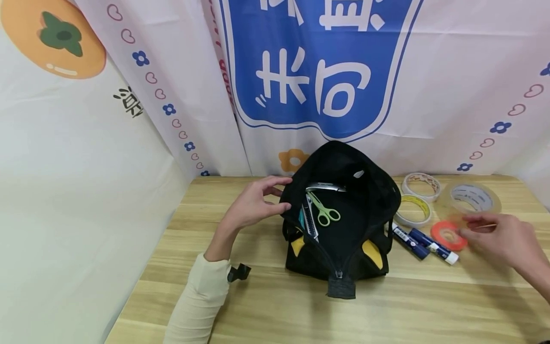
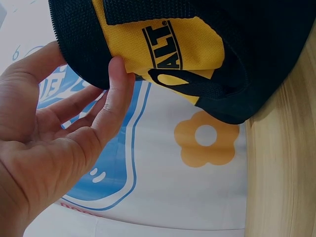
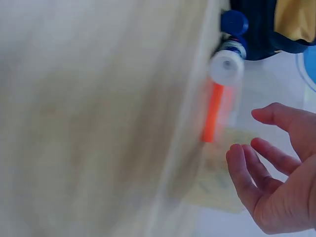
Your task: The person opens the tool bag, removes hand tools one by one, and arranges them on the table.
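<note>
From where I stand, the right hand (image 1: 511, 237) has its fingers loosely bent around nothing, just beside the orange tape roll (image 1: 438, 231) on the wooden table (image 1: 266, 310). Near that roll lie 2 glue sticks (image 1: 410, 242), with 3 paler tape rolls (image 1: 492, 198) behind. The left hand (image 1: 252, 203) pinches the edge of the unzipped black bag (image 1: 310, 267), green scissors (image 1: 317, 202) inside.

Wooden table (image 1: 266, 306), white printed cloth (image 1: 455, 81) behind, cropped orange print (image 1: 55, 57), perhaps a persimmon.
</note>
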Demonstrator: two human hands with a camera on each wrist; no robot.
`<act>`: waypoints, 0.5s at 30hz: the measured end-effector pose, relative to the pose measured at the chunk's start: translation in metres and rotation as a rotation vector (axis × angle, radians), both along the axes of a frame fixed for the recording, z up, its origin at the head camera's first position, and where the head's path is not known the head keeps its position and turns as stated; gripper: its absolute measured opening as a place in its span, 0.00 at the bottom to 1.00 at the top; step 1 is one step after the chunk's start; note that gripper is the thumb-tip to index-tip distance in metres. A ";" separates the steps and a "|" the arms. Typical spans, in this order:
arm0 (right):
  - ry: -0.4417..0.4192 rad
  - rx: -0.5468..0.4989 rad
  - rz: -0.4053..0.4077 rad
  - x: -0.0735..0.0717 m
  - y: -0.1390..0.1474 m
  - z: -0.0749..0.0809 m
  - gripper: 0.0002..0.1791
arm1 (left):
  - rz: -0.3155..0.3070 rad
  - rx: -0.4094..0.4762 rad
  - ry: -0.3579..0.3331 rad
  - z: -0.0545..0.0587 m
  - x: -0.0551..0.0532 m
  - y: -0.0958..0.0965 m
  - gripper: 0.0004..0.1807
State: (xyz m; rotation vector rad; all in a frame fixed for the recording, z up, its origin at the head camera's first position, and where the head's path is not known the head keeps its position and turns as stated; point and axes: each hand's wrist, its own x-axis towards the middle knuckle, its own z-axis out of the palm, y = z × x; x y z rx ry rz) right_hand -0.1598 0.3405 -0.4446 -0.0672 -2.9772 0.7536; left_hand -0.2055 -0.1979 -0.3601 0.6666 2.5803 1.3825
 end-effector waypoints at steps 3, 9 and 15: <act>0.037 0.010 0.017 -0.002 -0.005 0.010 0.26 | 0.001 0.001 -0.005 0.002 0.000 0.001 0.33; 0.083 -0.020 0.068 -0.007 -0.026 0.035 0.28 | -0.002 0.007 -0.012 0.005 0.001 0.001 0.33; 0.145 -0.075 0.153 -0.012 -0.060 0.060 0.26 | 0.003 0.020 -0.021 0.004 0.002 0.000 0.33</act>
